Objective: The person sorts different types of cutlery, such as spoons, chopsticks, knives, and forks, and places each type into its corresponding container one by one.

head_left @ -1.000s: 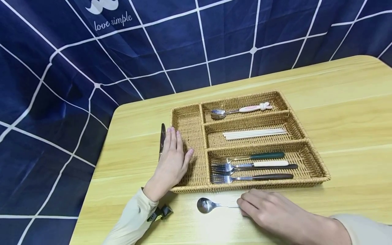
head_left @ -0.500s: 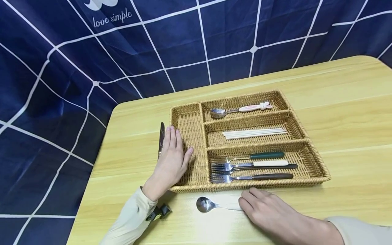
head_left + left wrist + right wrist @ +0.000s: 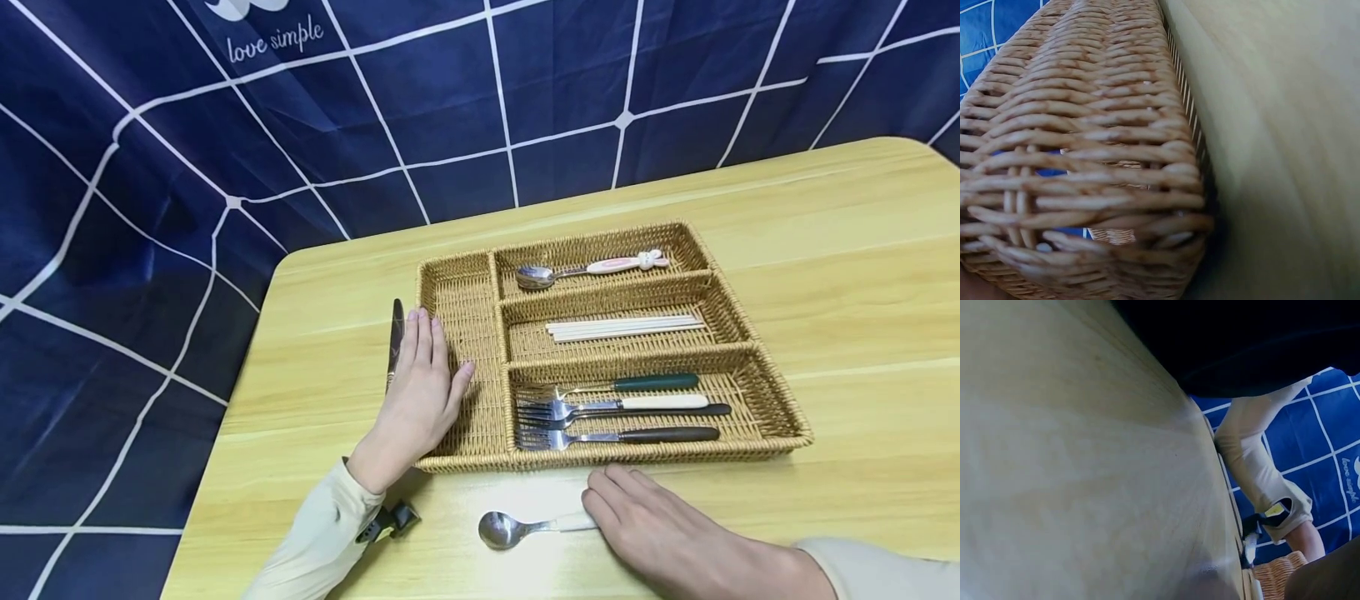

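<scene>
My left hand (image 3: 420, 387) lies with straight fingers along the left side of a wicker cutlery tray (image 3: 498, 333). The tray's woven wall (image 3: 1085, 137) fills much of the left wrist view. Below the tray's near side, my right hand (image 3: 663, 525) pinches the end of a spoon (image 3: 502, 530) by its white handle (image 3: 573, 522); the round metal bowl points left. Fingers hide the handle's far end. Just left of the left hand is a table knife (image 3: 396, 333), its lower part covered by that hand.
Inside the tray are a rabbit-handled spoon (image 3: 615, 265), white chopsticks (image 3: 622, 327) and several forks (image 3: 637, 433) with differently coloured handles. Its long left compartment (image 3: 468, 325) shows bare weave. A navy checked curtain (image 3: 450, 108) hangs behind the wooden table (image 3: 862, 292).
The spoon's bowl has swung toward the near edge, and more of its white handle shows. My right hand has shifted only slightly; the left hand stays at the tray.
</scene>
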Motion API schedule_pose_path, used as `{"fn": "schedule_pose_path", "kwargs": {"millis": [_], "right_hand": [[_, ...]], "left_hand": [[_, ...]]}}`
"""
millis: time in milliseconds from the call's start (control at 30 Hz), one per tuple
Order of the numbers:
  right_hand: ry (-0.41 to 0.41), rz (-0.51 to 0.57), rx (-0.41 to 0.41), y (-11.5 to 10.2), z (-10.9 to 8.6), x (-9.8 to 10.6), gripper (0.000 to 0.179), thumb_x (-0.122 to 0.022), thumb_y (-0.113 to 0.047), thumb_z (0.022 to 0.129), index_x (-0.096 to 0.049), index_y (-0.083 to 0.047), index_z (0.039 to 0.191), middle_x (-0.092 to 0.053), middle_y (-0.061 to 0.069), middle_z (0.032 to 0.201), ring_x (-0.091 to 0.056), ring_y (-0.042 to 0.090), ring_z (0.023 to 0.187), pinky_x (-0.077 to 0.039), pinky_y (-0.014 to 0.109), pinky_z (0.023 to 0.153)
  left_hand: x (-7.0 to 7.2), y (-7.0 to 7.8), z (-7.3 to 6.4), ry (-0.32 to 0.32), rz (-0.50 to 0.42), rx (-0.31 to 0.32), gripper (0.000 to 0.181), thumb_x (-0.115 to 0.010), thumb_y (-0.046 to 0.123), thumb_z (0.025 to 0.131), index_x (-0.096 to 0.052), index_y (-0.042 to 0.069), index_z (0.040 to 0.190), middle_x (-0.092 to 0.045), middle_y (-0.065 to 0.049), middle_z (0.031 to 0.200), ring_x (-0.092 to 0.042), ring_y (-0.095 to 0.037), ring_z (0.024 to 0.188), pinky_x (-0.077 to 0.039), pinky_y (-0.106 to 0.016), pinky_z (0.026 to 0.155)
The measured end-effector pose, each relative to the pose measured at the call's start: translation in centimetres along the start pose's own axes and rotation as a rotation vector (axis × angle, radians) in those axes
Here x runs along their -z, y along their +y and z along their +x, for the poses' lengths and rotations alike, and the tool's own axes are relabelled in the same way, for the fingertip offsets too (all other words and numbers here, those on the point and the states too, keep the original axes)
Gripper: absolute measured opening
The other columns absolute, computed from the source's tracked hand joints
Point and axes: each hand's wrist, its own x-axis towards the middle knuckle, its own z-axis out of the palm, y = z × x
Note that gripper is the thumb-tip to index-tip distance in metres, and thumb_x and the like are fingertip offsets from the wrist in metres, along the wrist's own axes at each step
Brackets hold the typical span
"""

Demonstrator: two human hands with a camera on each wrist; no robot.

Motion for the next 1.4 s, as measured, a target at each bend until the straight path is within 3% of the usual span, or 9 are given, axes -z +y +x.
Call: {"fn": "schedule_pose_path", "kwargs": {"millis": [200, 600, 700, 767, 867, 933, 1033, 1200, 1400], "right_hand": [[0.02, -0.013, 0.023, 0.1, 0.1, 0.1, 0.061, -0.032, -0.066, 0.094, -0.045, -0.008, 0.08, -0.033, -0.004, 0.08, -0.031, 0.011, 0.072, -0.032, 0.023, 0.058], [0.029, -0.044, 0.034, -0.2, 0.5, 0.4, 0.04, -0.028, -0.033, 0.105, -0.048, -0.006, 0.083, -0.037, -0.003, 0.08, -0.033, 0.011, 0.073, -0.034, 0.022, 0.058], [0.017, -0.041, 0.026, -0.3, 0.6, 0.7, 0.029, -0.027, -0.013, 0.101, -0.05, -0.005, 0.086, -0.041, -0.002, 0.082, -0.035, 0.011, 0.074, -0.037, 0.023, 0.059], [0.009, -0.04, 0.02, -0.3, 0.7, 0.9, 0.02, -0.031, -0.002, 0.091, -0.051, -0.005, 0.087, -0.041, -0.002, 0.082, -0.036, 0.011, 0.074, -0.038, 0.023, 0.059], [0.017, -0.034, 0.024, -0.2, 0.8, 1.1, 0.018, -0.033, -0.007, 0.094, -0.05, -0.006, 0.087, -0.04, -0.003, 0.082, -0.034, 0.01, 0.074, -0.036, 0.023, 0.059], [0.016, -0.016, 0.027, -0.2, 0.9, 1.4, 0.009, -0.04, -0.009, 0.088, -0.049, -0.007, 0.086, -0.038, -0.004, 0.082, -0.033, 0.009, 0.074, -0.035, 0.022, 0.06], [0.007, -0.003, 0.031, -0.1, 1.0, 2.2, 0.011, -0.04, -0.013, 0.091, -0.049, -0.008, 0.086, -0.038, -0.005, 0.083, -0.033, 0.008, 0.075, -0.034, 0.021, 0.06], [0.007, -0.036, 0.054, 0.2, 1.4, 3.6, 0.028, -0.025, 0.001, 0.093, -0.052, -0.006, 0.087, -0.042, -0.005, 0.084, -0.037, 0.009, 0.075, -0.038, 0.021, 0.061], [-0.009, -0.04, 0.025, 1.4, 2.2, 5.5, 0.031, -0.033, 0.005, 0.077, -0.057, 0.001, 0.097, -0.054, 0.004, 0.094, -0.051, 0.017, 0.083, -0.052, 0.03, 0.072]], "left_hand": [[0.0, 0.0, 0.1, 0.0, 0.007, 0.003, 0.069, -0.034, 0.037, 0.105, -0.017, -0.017, 0.145, -0.006, -0.036, 0.152, 0.0, -0.041, 0.145, -0.006, -0.046, 0.119], [0.1, 0.0, 0.0, -0.02, -0.025, 0.021, 0.067, -0.028, 0.036, 0.106, -0.014, -0.015, 0.146, -0.001, -0.034, 0.153, 0.003, -0.04, 0.145, -0.005, -0.045, 0.119], [0.1, 0.1, -0.1, -0.029, -0.048, 0.033, 0.066, -0.025, 0.036, 0.106, -0.013, -0.014, 0.147, 0.001, -0.033, 0.154, 0.003, -0.039, 0.145, -0.005, -0.044, 0.119], [0.1, 0.1, -0.1, -0.025, -0.062, 0.035, 0.065, -0.024, 0.036, 0.106, -0.013, -0.013, 0.147, 0.001, -0.033, 0.154, 0.004, -0.038, 0.145, -0.005, -0.044, 0.119], [0.1, 0.1, -0.1, -0.019, -0.066, 0.036, 0.065, -0.024, 0.035, 0.106, -0.013, -0.013, 0.148, 0.0, -0.032, 0.155, 0.004, -0.037, 0.145, -0.005, -0.044, 0.119], [0.0, 0.2, -0.1, -0.022, -0.064, 0.035, 0.065, -0.024, 0.035, 0.106, -0.012, -0.013, 0.148, 0.001, -0.032, 0.155, 0.004, -0.037, 0.145, -0.004, -0.045, 0.119], [0.0, 0.2, -0.2, -0.023, -0.064, 0.032, 0.065, -0.023, 0.036, 0.106, -0.011, -0.013, 0.148, 0.0, -0.031, 0.155, 0.004, -0.037, 0.145, -0.003, -0.045, 0.119], [0.0, 0.2, -0.2, -0.002, -0.069, 0.02, 0.064, -0.023, 0.035, 0.106, -0.013, -0.014, 0.147, 0.0, -0.031, 0.155, 0.003, -0.038, 0.145, -0.004, -0.047, 0.119], [0.1, -0.1, -0.4, 0.034, -0.092, -0.011, 0.062, -0.024, 0.032, 0.107, -0.015, -0.015, 0.146, -0.003, -0.031, 0.155, 0.001, -0.039, 0.146, -0.007, -0.049, 0.119]]}}
